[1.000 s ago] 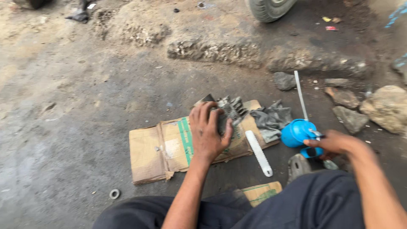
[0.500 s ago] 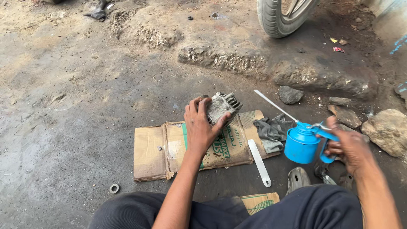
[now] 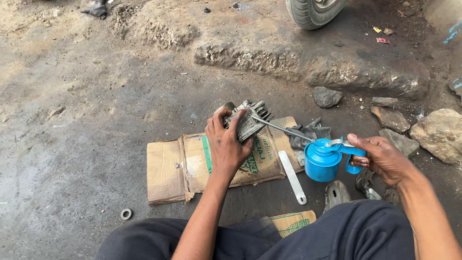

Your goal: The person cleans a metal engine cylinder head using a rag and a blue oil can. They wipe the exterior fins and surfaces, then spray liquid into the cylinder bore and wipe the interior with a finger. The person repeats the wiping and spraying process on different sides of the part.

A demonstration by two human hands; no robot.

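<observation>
While I look down from the head camera, dark trouser legs (image 3: 337, 236) fill the bottom edge of the frame, with a scrap of cardboard (image 3: 290, 223) between them. Just above, my left hand (image 3: 226, 144) is wrapped around a grimy finned metal part (image 3: 248, 120), fingers curled over its top, holding it tilted above a flattened cardboard sheet (image 3: 192, 168) at frame centre. My right hand (image 3: 382, 159), at right of centre, grips the handle of a blue oil can (image 3: 321, 161), thumb on the lever; its thin spout (image 3: 281, 127) runs up and left until the tip touches the finned part.

A white flat strip (image 3: 292, 175) lies beside the sheet's right edge, below a dark rag (image 3: 308, 132). A small washer (image 3: 126, 214) sits on bare ground at lower left. Left of the sheet the dirt floor is open right out to the frame edge. To the right it is crowded: a shoe (image 3: 335, 193) beneath the can, loose stones (image 3: 440, 132) near the right edge. Farther up, a broken concrete ridge (image 3: 327, 70) crosses the frame, and a tyre (image 3: 313, 12) shows at the top edge.

Compared with half a second ago, the can has swung round, so the spout that pointed up and clear now meets the part, and the left hand has lifted the part higher.
</observation>
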